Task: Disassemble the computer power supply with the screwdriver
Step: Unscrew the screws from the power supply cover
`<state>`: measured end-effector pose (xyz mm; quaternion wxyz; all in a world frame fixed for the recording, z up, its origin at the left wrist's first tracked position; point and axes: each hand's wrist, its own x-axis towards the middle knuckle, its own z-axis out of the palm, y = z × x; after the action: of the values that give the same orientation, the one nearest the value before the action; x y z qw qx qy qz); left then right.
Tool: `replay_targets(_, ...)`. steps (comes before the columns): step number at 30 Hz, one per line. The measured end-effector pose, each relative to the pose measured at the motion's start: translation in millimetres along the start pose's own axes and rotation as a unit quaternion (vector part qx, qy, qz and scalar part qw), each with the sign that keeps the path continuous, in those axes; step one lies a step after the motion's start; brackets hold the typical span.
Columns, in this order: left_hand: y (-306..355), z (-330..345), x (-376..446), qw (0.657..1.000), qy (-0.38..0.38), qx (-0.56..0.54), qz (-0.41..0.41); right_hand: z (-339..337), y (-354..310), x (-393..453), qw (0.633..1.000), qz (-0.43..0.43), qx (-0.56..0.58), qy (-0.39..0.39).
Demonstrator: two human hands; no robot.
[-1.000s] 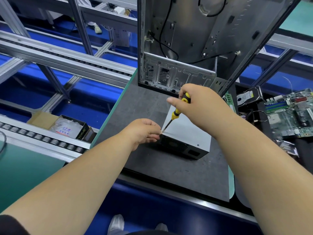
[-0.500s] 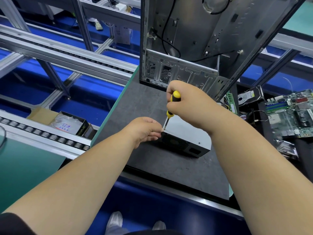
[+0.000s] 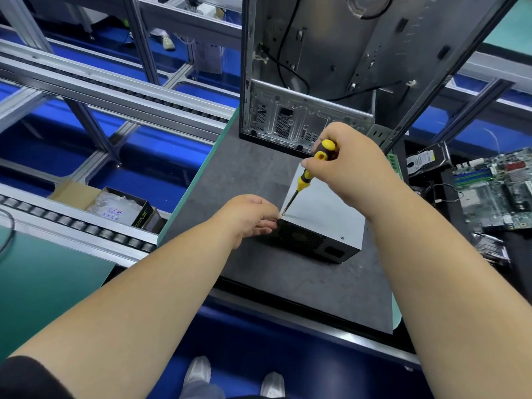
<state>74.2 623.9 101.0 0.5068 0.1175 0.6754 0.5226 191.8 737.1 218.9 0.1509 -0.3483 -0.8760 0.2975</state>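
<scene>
An empty computer case [image 3: 331, 82] stands upright at the far end of a grey mat [image 3: 244, 174]; a motherboard [image 3: 501, 194] and hard drive [image 3: 426, 159] lie right.

Screwdriver [image 3: 307, 179] is gripped by right hand [image 3: 349, 165], tip set at power supply [image 3: 322, 223] top-left corner; corner is pinched by left hand [image 3: 250, 217]. Computer case [image 3: 331, 67] stood at 12 o'clock.

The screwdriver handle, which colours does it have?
The screwdriver handle is yellow and black, seen best in the head view.
</scene>
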Motion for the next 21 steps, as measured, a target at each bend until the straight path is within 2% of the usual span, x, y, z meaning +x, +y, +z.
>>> replay_targets(4,-1.3,-0.3,1.6,1.0,-0.001,-0.004,0.002,-4.7,-3.8,0.1,0.999,-0.001,-0.036,-0.034)
replay_targets(9,-3.7,-0.1,3.3,1.0,0.001,-0.005,0.009,-8.1,-3.5,-0.7,0.988,-0.031,-0.154,-0.004)
replay_targets(17,-6.3,-1.3,6.3,1.0,-0.004,-0.004,0.017,-11.2,-1.6,-2.1,0.996,-0.034,-0.066,-0.045)
replay_targets(19,-6.4,-1.5,6.7,1.0,-0.006,0.0,0.018,-8.7,-0.8,-3.5,0.995,-0.043,-0.088,-0.035)
replay_targets(21,-6.1,-1.7,6.6,1.0,-0.006,0.002,0.019,-6.6,0.3,-3.6,0.985,-0.063,-0.159,-0.012)
